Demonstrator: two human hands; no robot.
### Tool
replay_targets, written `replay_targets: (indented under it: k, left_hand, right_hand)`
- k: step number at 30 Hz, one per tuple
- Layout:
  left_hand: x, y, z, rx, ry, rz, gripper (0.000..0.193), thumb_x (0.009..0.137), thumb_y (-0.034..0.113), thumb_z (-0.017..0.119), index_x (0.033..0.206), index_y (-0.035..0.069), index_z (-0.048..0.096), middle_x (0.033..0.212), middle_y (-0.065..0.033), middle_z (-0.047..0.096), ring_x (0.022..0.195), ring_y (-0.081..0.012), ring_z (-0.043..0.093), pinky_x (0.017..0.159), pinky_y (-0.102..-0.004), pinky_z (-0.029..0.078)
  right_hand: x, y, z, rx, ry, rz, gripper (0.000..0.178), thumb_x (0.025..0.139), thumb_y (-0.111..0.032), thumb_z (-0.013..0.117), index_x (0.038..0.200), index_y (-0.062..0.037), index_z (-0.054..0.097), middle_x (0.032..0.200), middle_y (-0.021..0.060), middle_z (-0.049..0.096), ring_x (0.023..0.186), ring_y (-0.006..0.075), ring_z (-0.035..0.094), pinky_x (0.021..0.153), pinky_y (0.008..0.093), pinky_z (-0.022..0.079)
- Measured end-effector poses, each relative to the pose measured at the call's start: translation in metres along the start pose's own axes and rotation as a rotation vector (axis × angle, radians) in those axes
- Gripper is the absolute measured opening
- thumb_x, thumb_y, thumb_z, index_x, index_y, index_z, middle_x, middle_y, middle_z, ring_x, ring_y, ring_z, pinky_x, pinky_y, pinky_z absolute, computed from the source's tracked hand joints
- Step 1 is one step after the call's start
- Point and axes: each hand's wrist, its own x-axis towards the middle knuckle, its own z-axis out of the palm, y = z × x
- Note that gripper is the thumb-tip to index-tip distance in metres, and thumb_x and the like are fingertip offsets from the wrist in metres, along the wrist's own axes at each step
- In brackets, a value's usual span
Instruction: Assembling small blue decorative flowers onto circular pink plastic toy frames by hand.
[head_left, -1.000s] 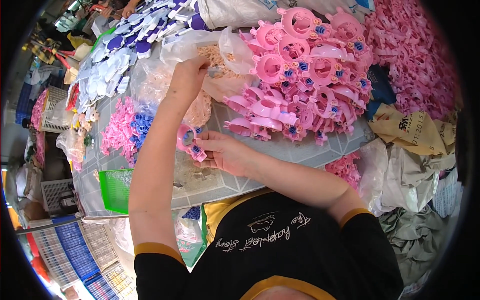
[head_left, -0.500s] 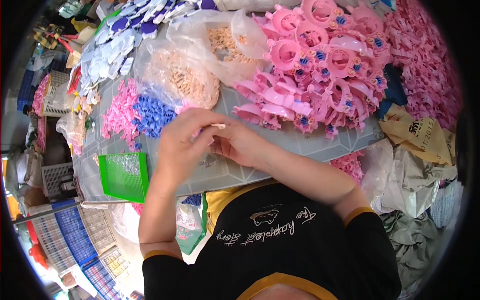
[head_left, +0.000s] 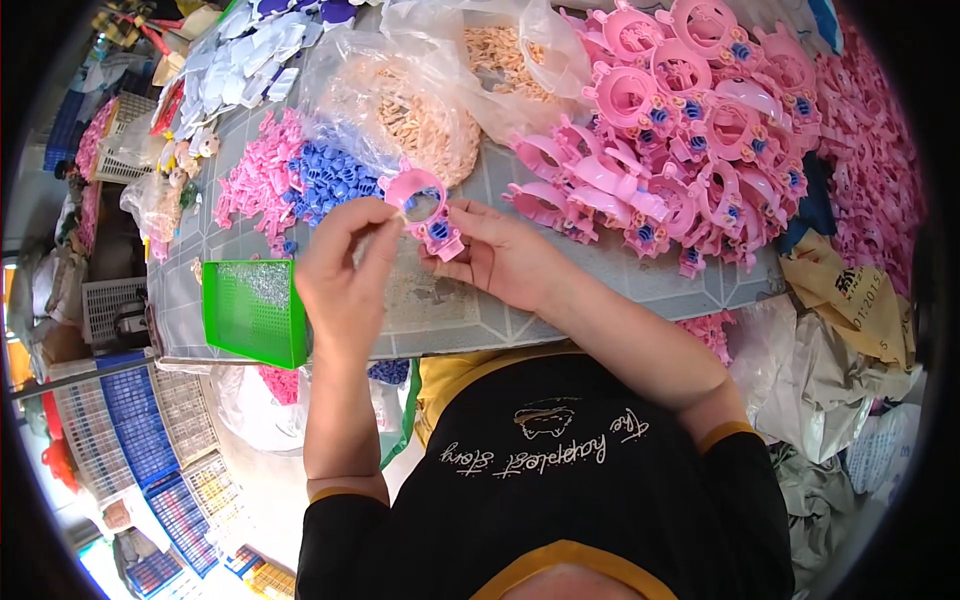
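Note:
Over the near part of the table, both my hands hold a pink plastic ring-shaped toy part with small ears and a blue piece set below its round opening. My left hand pinches its lower left side with thumb and fingertips. My right hand grips it from the right, its fingers curled by the blue piece. Any small piece between my left fingertips is too small to make out. Beyond my hands lie a pile of small blue parts and a pile of small pink parts.
Clear plastic bags of peach-coloured pieces lie behind my hands. Similar pink ring parts are heaped to the right, beside a larger pink heap. A green tray sits at the table's left front edge. White pieces lie far left.
The pink ring part, mostly hidden behind my hands before, now shows between them. My hands have moved apart, and a small pale piece seen at my fingertips no longer shows clearly. The view has shifted slightly.

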Motion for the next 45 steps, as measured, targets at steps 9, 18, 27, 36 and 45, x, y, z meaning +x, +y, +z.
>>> replay_targets:
  k: [9,18,27,36,45]
  left_hand:
    - [0.011,-0.011,0.003,0.404,-0.113,0.332,0.017,0.079,-0.004,0.078,0.094,0.003,0.077,0.092,-0.007,0.074,0.092,-0.0222,0.066,0.084,-0.0328,0.052]
    - [0.01,-0.017,0.001,0.441,-0.113,0.39,0.018,0.076,0.0,0.08,0.094,0.006,0.078,0.093,-0.0071,0.075,0.094,-0.0251,0.067,0.084,-0.0348,0.051]
    - [0.025,-0.005,-0.014,0.548,-0.385,0.45,0.019,0.077,0.004,0.078,0.095,0.008,0.076,0.095,-0.0054,0.075,0.092,-0.0268,0.066,0.086,-0.0356,0.05]
    - [0.029,0.003,-0.022,0.57,-0.514,0.588,0.019,0.076,0.0,0.075,0.094,0.006,0.075,0.092,-0.006,0.073,0.089,-0.0277,0.066,0.082,-0.0387,0.052]
    - [0.012,0.005,-0.013,0.494,-0.457,0.342,0.013,0.082,-0.004,0.073,0.094,0.001,0.074,0.093,-0.0097,0.073,0.088,-0.0273,0.067,0.076,-0.0345,0.053]
  right_hand:
    - [-0.002,0.0,0.0,0.088,-0.067,0.016,0.029,0.109,-0.026,0.051,0.129,-0.0051,0.055,0.119,0.0088,0.066,0.108,0.023,0.069,0.103,0.0422,0.057]
    - [-0.004,0.001,0.002,0.109,-0.057,0.038,0.034,0.109,-0.028,0.051,0.131,-0.0037,0.058,0.121,0.0102,0.066,0.106,0.023,0.07,0.101,0.042,0.058]
    - [-0.002,0.002,-0.01,0.08,-0.111,0.09,0.041,0.108,-0.038,0.051,0.124,-0.0016,0.06,0.109,0.0138,0.071,0.091,0.0224,0.073,0.086,0.0385,0.063]
    - [-0.004,-0.001,-0.008,-0.024,-0.077,0.133,0.045,0.107,-0.042,0.051,0.117,-0.0003,0.062,0.1,0.0115,0.071,0.08,0.0211,0.072,0.075,0.0368,0.065]
    - [-0.007,-0.006,-0.004,-0.101,-0.079,0.1,0.04,0.104,-0.037,0.06,0.116,-0.0002,0.065,0.103,0.0107,0.072,0.083,0.0199,0.072,0.079,0.0334,0.064]
